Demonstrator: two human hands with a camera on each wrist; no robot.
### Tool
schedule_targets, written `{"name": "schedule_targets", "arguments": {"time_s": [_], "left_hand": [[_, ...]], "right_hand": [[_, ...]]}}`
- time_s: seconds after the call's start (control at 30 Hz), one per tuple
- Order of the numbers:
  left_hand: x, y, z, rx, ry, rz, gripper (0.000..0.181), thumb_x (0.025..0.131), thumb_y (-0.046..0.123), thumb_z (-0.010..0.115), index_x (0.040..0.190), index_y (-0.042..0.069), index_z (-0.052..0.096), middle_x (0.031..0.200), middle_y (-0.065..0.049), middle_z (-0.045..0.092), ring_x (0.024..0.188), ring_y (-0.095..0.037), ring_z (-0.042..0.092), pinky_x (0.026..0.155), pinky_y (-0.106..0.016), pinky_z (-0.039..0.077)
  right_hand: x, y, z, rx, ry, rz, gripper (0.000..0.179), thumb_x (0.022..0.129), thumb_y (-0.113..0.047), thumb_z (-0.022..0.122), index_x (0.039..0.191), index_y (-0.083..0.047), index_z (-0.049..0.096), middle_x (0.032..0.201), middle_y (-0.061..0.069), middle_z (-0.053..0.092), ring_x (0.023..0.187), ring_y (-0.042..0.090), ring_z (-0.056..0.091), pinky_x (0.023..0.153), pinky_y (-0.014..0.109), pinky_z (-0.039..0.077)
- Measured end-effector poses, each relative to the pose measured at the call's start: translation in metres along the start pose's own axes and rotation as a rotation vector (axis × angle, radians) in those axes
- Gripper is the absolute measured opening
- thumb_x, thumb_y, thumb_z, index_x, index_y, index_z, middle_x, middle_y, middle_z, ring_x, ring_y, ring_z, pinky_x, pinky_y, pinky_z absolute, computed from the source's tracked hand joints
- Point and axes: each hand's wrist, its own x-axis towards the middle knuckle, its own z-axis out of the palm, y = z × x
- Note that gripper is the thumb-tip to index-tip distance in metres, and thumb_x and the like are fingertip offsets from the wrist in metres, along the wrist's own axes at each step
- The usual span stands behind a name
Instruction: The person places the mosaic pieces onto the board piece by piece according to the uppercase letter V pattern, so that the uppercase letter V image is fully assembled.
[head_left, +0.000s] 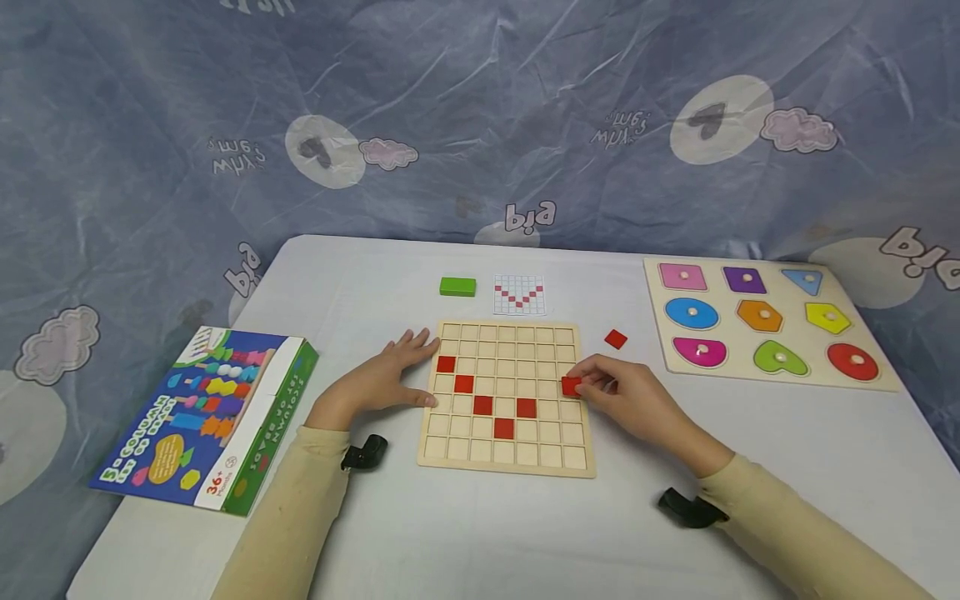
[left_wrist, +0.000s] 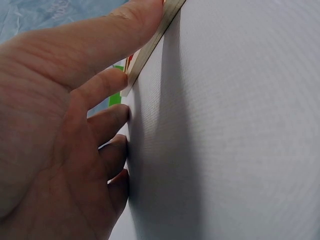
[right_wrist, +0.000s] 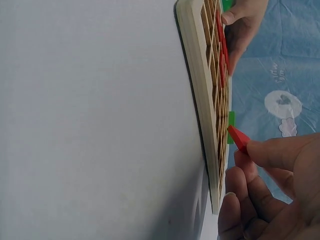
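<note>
A wooden grid board (head_left: 515, 335) lies on the table with several red square tiles set in its cells, stepping down from the left and up again on the right. Over its right edge, my right hand (head_left: 626, 396) pinches one red tile (right_wrist: 240, 139) between thumb and forefinger; in the right wrist view the tile is tilted. My left hand (head_left: 378, 375) lies along the board's left side, fingers spread, thumb and fingertips at the frame. The left wrist view shows that hand (left_wrist: 65, 115) against the board's wooden edge (left_wrist: 155, 42). A loose red tile (head_left: 616, 339) rests right of the board.
Behind the board are a pattern card (head_left: 519, 295) with a red V of squares and a green block (head_left: 457, 287). A knob puzzle board (head_left: 720, 327) of coloured shapes lies at the right. On the left stands a blue and green toy box (head_left: 258, 450).
</note>
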Motion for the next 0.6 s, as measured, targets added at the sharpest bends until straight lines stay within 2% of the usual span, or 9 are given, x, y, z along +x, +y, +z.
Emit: {"name": "schedule_targets", "arguments": {"time_s": [0.27,0.6], "left_hand": [[0.000,-0.002,0.001,-0.011,0.006,0.021,0.103,0.080,0.042,0.085,0.162,0.019,0.028,0.170,-0.006,0.012,0.157,-0.029,0.000,0.127,-0.048,0.004],[0.001,-0.002,0.001,-0.011,0.009,0.028,0.103,0.080,0.042,0.086,0.162,0.018,0.028,0.170,-0.007,0.012,0.157,-0.030,0.001,0.127,-0.049,0.004]], "right_hand": [[0.004,-0.005,0.009,-0.018,-0.025,-0.015,0.016,0.093,-0.011,0.074,0.108,-0.018,0.074,0.083,-0.008,0.064,0.077,0.014,0.058,0.067,0.024,0.050],[0.010,-0.009,0.017,-0.015,-0.028,-0.040,0.016,0.092,-0.009,0.075,0.106,-0.016,0.074,0.083,-0.008,0.063,0.075,0.013,0.058,0.066,0.024,0.051]]}}
